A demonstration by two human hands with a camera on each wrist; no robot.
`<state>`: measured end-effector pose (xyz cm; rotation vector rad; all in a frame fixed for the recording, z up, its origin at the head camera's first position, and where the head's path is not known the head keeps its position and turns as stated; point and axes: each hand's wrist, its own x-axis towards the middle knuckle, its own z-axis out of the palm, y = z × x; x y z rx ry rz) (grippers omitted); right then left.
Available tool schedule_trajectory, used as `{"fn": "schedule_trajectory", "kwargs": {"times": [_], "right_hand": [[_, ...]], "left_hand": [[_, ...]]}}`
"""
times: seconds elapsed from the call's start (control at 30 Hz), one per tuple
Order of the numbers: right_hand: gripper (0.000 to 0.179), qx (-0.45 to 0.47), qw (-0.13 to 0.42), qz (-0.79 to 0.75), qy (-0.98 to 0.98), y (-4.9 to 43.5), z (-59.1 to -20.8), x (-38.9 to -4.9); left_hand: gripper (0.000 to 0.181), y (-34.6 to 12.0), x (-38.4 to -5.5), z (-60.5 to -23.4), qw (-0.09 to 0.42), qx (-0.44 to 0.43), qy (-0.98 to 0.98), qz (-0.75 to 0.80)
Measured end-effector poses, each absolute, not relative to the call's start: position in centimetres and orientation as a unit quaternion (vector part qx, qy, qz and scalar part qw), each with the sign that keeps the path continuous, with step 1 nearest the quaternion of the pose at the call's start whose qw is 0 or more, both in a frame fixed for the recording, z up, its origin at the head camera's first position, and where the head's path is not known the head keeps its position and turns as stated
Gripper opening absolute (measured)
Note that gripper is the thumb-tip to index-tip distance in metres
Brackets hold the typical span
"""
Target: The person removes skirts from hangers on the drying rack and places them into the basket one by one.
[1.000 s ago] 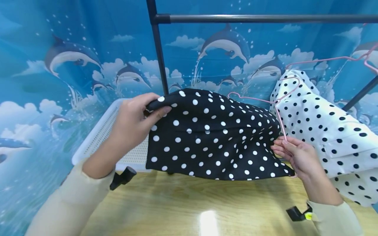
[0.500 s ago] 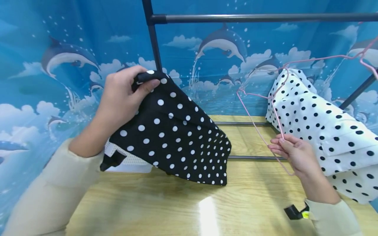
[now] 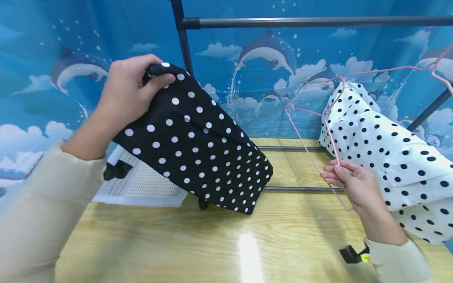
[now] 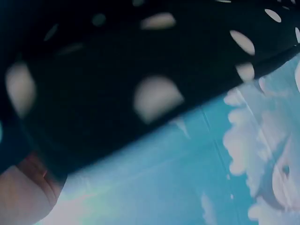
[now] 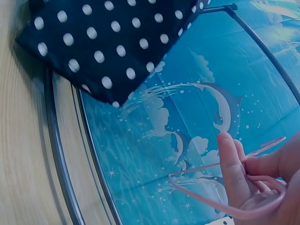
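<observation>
A black polka-dot cloth [image 3: 209,153] hangs slanting from my left hand [image 3: 129,88], which pinches its upper corner between thumb and fingers. Its lower edge falls toward the middle of the table; the garment's kind cannot be told. In the left wrist view the dark cloth [image 4: 103,93] fills the upper part, blurred. My right hand [image 3: 357,184] holds a bare pink wire hanger [image 3: 330,135] by one side, thumb against fingers. Cloth and hanger are apart. The right wrist view shows the fingers curled about the pink wire [image 5: 225,207], with the black cloth [image 5: 108,51] beyond.
A white polka-dot garment [image 3: 389,153] hangs at the right beside another pink hanger [image 3: 385,71]. Overhead runs a dark rack bar [image 3: 283,22], with lower rails [image 3: 301,189] near the wooden table [image 3: 283,243]. A white perforated basket [image 3: 152,182] stands left, partly behind the cloth.
The black cloth has come away from the hanger as my left hand moved left and up with it. More of the hanger and basket shows. My right hand has stayed nearly still.
</observation>
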<state>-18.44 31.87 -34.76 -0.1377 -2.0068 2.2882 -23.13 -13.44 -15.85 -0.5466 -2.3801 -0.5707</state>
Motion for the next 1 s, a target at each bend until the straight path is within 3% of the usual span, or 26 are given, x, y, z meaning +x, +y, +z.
{"fn": "schedule_trajectory", "kwargs": {"times": [0.33, 0.63, 1.0], "right_hand": [[0.009, -0.045, 0.05, 0.752, -0.656, 31.5, -34.5, -18.4], [0.01, -0.044, 0.054, 0.741, -0.668, 31.4, -34.5, -18.3], [0.011, -0.045, 0.057, 0.736, -0.673, 31.2, -34.2, -18.1]], "left_hand": [[0.031, -15.7, -25.1, -13.9, 0.286, -0.201, -0.928, -0.133], [0.032, -15.4, -24.9, -12.2, 0.284, -0.18, -0.935, -0.109], [0.04, -16.8, -25.8, -11.3, 0.32, -0.126, -0.928, -0.14]]}}
